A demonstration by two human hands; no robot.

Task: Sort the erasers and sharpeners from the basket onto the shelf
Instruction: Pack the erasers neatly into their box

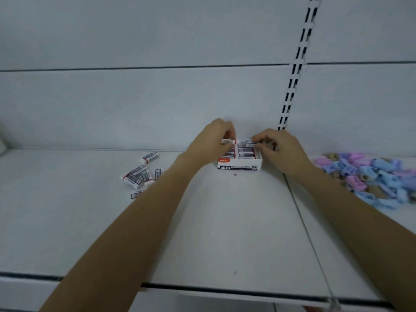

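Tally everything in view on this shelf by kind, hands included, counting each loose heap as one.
Eraser box: 1
Loose eraser heap: 1
Sharpener heap: 1
Hands: 2, left, right
Held erasers: 2, one per hand
Total: 7

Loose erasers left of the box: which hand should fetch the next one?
Left, probably. The left hand is on the box side facing the loose erasers. The right hand would have to cross over the box; it sits nearer the sharpeners.
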